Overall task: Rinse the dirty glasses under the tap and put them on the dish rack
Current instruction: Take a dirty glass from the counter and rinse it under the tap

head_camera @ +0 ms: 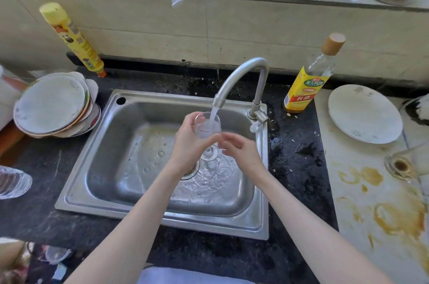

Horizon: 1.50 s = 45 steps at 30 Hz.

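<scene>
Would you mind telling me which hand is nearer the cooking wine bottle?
Right. The right hand is over the sink beside the glass, closer to the bottle; the left hand is farther.

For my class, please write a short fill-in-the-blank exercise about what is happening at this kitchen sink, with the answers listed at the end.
1. Water from the tap runs into a stemmed ____ held over the sink.
2. The left hand grips the glass by its ____.
3. The bottle with the yellow label stands to the ____ of the tap.
4. A stack of ____ sits left of the sink.

Answers: glass; bowl; right; plates
</scene>
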Motion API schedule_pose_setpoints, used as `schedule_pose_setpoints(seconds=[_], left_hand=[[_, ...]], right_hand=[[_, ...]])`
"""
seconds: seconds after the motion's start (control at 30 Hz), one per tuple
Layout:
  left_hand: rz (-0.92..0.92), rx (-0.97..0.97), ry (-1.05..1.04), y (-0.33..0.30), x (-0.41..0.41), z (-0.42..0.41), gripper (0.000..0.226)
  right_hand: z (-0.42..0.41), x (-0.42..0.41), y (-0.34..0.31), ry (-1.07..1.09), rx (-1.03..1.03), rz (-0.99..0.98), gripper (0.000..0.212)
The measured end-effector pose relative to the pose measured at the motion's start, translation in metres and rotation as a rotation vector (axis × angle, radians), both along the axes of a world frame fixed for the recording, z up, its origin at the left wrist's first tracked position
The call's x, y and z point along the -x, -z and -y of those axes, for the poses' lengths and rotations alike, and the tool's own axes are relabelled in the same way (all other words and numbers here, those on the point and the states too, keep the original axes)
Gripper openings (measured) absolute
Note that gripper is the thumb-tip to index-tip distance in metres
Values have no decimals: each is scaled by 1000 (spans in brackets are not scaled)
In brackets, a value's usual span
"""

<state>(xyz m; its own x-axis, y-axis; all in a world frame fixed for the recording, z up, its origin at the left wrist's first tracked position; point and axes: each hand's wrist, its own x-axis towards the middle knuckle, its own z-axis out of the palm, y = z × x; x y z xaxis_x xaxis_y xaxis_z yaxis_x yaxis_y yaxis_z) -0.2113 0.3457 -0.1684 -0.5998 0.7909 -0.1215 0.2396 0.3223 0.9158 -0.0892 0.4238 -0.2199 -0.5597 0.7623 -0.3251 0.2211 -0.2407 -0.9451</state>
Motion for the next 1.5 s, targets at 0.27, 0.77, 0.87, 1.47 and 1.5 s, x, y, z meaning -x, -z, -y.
schedule_pose_setpoints(seconds=[0.27,0.77,0.87,1.47,1.5], left_hand=[[-36,-1,6,2,-2,5,57],[2,16,-13,5,1,0,59],[-11,17,-7,3,1,-4,59],[110,-67,-121,-11,-9,-20,49],[142,-74,-160,-11,-11,-19,50]], right_hand=[[-47,-12,19,449,820,-300,44],[-66,-10,18,511,936,-243,23],[-72,-13,6,514,929,-288,21],[-50,-29,-32,173,775,-49,32],[-38,-26,-33,62,757,32,32]])
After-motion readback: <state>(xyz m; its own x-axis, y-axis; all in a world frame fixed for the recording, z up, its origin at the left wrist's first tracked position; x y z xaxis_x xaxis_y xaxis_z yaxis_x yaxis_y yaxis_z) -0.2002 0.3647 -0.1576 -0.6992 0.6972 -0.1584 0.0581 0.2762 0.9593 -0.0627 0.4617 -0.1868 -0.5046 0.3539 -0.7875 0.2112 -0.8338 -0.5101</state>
